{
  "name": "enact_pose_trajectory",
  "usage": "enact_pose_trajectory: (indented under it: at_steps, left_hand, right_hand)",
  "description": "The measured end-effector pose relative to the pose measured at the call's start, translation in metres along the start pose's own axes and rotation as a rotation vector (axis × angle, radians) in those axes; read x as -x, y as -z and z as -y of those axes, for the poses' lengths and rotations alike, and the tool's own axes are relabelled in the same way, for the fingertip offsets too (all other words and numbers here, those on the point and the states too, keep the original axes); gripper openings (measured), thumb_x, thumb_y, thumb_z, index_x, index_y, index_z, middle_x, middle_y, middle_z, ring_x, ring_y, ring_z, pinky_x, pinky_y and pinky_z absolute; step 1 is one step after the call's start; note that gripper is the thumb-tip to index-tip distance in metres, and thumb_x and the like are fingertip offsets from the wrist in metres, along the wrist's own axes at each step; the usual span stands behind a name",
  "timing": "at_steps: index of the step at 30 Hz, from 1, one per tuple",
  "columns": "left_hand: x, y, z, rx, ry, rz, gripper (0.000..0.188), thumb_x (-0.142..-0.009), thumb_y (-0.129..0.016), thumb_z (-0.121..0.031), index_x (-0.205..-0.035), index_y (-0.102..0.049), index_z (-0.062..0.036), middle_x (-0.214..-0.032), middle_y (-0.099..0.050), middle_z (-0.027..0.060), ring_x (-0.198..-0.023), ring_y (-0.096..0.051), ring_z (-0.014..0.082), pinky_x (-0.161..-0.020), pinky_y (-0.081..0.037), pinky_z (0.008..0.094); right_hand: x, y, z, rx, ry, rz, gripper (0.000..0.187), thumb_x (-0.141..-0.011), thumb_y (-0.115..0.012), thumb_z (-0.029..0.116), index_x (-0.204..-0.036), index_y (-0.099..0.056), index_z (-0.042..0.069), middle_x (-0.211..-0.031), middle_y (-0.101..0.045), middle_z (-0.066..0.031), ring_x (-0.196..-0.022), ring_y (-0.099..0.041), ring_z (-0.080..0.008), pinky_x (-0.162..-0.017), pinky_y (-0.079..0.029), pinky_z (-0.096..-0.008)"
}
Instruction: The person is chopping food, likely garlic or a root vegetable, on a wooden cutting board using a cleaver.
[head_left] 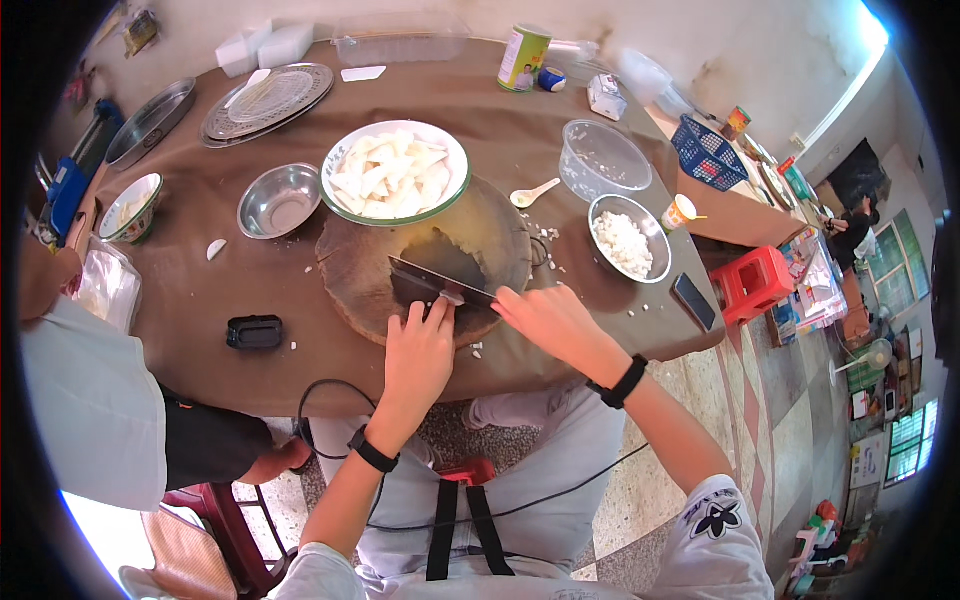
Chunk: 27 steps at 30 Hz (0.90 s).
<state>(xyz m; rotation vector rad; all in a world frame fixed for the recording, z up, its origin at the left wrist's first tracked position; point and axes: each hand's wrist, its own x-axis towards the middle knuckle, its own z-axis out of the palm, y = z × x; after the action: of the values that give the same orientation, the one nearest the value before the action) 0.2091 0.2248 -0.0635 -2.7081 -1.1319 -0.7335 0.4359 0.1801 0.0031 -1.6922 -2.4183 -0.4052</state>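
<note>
Brown worktop is spreading mid-frame; on the central board, my right fingers are gripping the knife, my left fingers pinning a white piece. I'm seemingly slicing; the next stroke is needing a steady hold.

Tabletop: evenly bright, soft shadows
Window: glaring, washed out
Metal bowl: shiny highlights
Distant fan: soft detail
Picture rim: black, edges bent
</note>
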Motion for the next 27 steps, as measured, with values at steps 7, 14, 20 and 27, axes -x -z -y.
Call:
enact_pose_trajectory:
  at_steps: [7,14,20,27]
  left_hand:
    - [0.000,0.001,-0.001,0.011,-0.004,-0.012,0.042,-0.091,-0.067,-0.016,-0.130,-0.069,-0.0020,-0.132,-0.066,0.0027,-0.106,-0.057,0.0227,-0.082,-0.045,0.0401]
    - [-0.003,0.035,-0.004,0.125,-0.033,-0.040,0.022,-0.094,-0.072,-0.020,-0.111,-0.074,-0.0078,-0.116,-0.071,0.0018,-0.100,-0.061,0.0249,-0.082,-0.046,0.0405]
    - [-0.041,0.110,0.012,0.422,-0.132,0.009,0.016,-0.093,-0.075,-0.022,-0.098,-0.075,-0.0069,-0.103,-0.072,0.0061,-0.094,-0.063,0.0295,-0.083,-0.048,0.0420]
    - [-0.099,0.051,0.064,0.532,-0.197,0.458,0.034,-0.097,-0.070,-0.021,-0.125,-0.073,-0.0021,-0.120,-0.074,0.0173,-0.119,-0.067,0.0319,-0.104,-0.051,0.0417]
  right_hand:
    - [-0.010,-0.005,0.002,-0.085,-0.083,0.021,0.028,-0.106,-0.060,0.035,-0.094,-0.060,0.010,-0.059,-0.062,-0.0106,-0.057,-0.068,-0.0336,-0.051,-0.053,-0.0441]
    - [-0.007,0.012,0.009,-0.076,-0.089,0.006,0.030,-0.106,-0.060,0.037,-0.091,-0.062,0.011,-0.060,-0.064,-0.0098,-0.058,-0.068,-0.0339,-0.054,-0.054,-0.0444]
    - [0.013,0.010,0.003,0.054,0.011,-0.040,0.026,-0.099,-0.067,0.038,-0.094,-0.061,0.013,-0.069,-0.066,-0.0043,-0.057,-0.069,-0.0260,-0.050,-0.052,-0.0402]
    - [0.027,0.000,0.006,0.289,0.193,-0.085,0.023,-0.092,-0.072,0.033,-0.093,-0.059,0.013,-0.073,-0.063,-0.0004,-0.062,-0.071,-0.0187,-0.054,-0.052,-0.0346]
